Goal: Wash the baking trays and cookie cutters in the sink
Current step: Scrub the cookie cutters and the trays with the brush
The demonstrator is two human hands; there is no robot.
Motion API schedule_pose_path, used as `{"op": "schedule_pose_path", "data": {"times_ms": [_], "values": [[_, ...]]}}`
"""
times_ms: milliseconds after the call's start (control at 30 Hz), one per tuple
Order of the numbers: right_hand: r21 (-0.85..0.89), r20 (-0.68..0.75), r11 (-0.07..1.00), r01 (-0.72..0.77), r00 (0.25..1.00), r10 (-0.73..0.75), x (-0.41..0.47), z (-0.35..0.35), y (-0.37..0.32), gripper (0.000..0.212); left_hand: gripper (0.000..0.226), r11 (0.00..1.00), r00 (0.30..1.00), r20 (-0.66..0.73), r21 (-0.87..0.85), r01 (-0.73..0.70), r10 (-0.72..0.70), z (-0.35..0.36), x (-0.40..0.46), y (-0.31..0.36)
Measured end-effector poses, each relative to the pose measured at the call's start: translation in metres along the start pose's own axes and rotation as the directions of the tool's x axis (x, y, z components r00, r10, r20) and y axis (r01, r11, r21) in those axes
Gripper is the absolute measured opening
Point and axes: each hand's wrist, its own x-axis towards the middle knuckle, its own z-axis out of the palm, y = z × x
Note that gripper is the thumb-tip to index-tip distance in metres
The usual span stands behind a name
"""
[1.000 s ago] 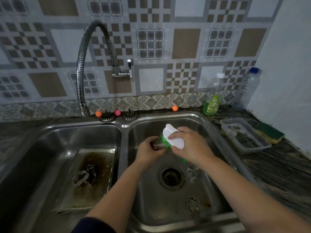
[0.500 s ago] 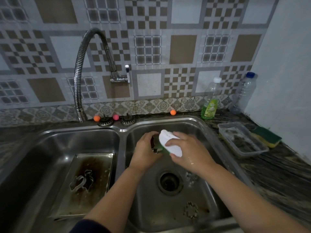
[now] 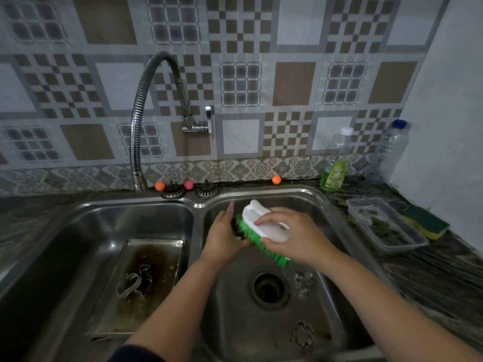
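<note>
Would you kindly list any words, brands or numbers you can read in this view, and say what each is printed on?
No text can be read.
Green dish-soap bottle with white cap: its pale label carries print, too small and blurred to read.
Clear plastic bottle with blue cap: no label visible.
White scrub brush with green bristles: no markings visible.

Two cookie cutters (image 3: 302, 333) and the drain (image 3: 269, 287) occupy the right basin's (image 3: 337, 226) floor; its near-left corner lies bare.
</note>
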Motion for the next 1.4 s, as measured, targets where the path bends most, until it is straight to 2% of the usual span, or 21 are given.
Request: {"op": "schedule_pose_path", "data": {"times_ms": [67,200,367,500,567,733,800,867,933,1000,1033,1133,1233,1300,1400], "values": [[-0.060,0.059,0.998,-0.012,0.998,0.015,0.004,0.004,-0.003,0.030,0.099,0.998,0.999,-0.029,-0.061,0.025,-0.027,-0.002,-0.002,-0.001],[-0.086,0.000,0.993,-0.076,0.997,0.077,0.010,0.009,-0.005,0.030,0.071,0.984,0.989,-0.111,-0.161,0.075,-0.094,-0.008,-0.008,-0.005],[0.037,-0.027,0.985,-0.169,0.985,0.170,0.012,0.021,-0.008,0.026,0.064,0.938,0.980,-0.168,-0.344,0.044,-0.107,-0.022,-0.014,-0.012],[0.157,0.007,0.965,-0.210,0.977,0.211,0.015,0.034,-0.011,0.025,0.066,0.893,0.988,-0.127,-0.449,0.017,-0.082,-0.032,-0.020,-0.018],[0.210,0.009,0.957,-0.199,0.979,0.202,0.015,0.038,-0.016,0.024,0.066,0.906,0.991,-0.123,-0.424,0.000,-0.057,-0.040,-0.022,-0.021],[0.242,-0.156,0.968,-0.065,0.982,0.104,0.023,0.037,-0.039,0.026,0.072,0.969,0.991,-0.131,-0.248,-0.018,-0.015,-0.062,-0.024,-0.030],[0.169,-0.088,0.985,-0.018,0.996,0.033,0.025,0.043,-0.053,0.028,0.066,0.983,0.994,-0.110,-0.182,-0.021,0.001,-0.069,-0.025,-0.033],[0.010,-0.034,0.999,-0.033,0.999,0.033,0.027,0.051,-0.060,0.029,0.062,0.994,0.995,-0.095,-0.103,-0.046,0.036,-0.074,-0.028,-0.036],[-0.028,-0.105,0.996,-0.087,0.991,0.084,0.030,0.054,-0.063,0.029,0.065,0.997,0.995,-0.094,-0.064,-0.042,0.035,-0.077,-0.032,-0.042],[0.014,-0.190,0.998,-0.065,0.979,0.067,0.032,0.057,-0.068,0.029,0.068,0.998,0.994,-0.105,-0.062,-0.025,0.019,-0.081,-0.035,-0.049],[0.013,-0.187,0.999,-0.035,0.982,0.037,0.032,0.061,-0.070,0.030,0.067,0.997,0.994,-0.109,-0.069,-0.020,0.013,-0.083,-0.036,-0.051],[-0.090,-0.060,0.996,0.009,0.998,-0.014,0.030,0.077,-0.075,0.031,0.064,0.998,0.992,-0.125,-0.053,-0.024,0.017,-0.091,-0.036,-0.059],[-0.023,-0.171,0.999,-0.036,0.985,0.032,0.031,0.089,-0.078,0.031,0.067,0.999,0.985,-0.172,-0.044,0.019,-0.026,-0.099,-0.038,-0.069],[0.007,-0.197,1.000,0.005,0.980,-0.003,0.031,0.099,-0.082,0.032,0.068,0.999,0.980,-0.193,-0.022,0.048,-0.051,-0.105,-0.041,-0.077],[-0.082,-0.073,0.996,0.020,0.997,-0.026,0.035,0.117,-0.087,0.033,0.069,0.998,0.978,-0.199,-0.002,0.070,-0.069,-0.113,-0.045,-0.091]]}}
